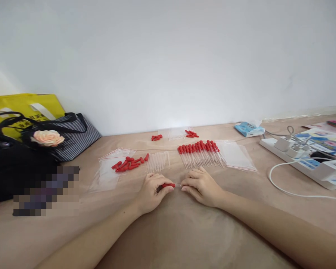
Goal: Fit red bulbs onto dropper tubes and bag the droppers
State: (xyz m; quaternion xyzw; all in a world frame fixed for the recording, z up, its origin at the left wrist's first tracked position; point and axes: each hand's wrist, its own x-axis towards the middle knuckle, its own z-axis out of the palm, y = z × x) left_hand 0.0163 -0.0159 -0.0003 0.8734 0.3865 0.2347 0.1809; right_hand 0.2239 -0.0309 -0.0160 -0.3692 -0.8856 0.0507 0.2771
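A: So your left hand (152, 190) is pinching a red dropper bulb (168, 185), and your right hand (203, 186) has the clear tube (178, 185)?

B: Yep, fingers closed on both, right in front of you, low over the bench (168, 231). My guess is you grip near the joint so the skinny tube doesn't bend. Bulb's plain red; most of the tube hides behind your fingers.

A: And past your hands?

B: Bare tubes (159, 161) side by side next to your loose red bulbs (128, 163), probably for easy grabbing. Your bulb-topped droppers (198, 149) sit rightward, bulbs facing away, maybe to stay tidy.
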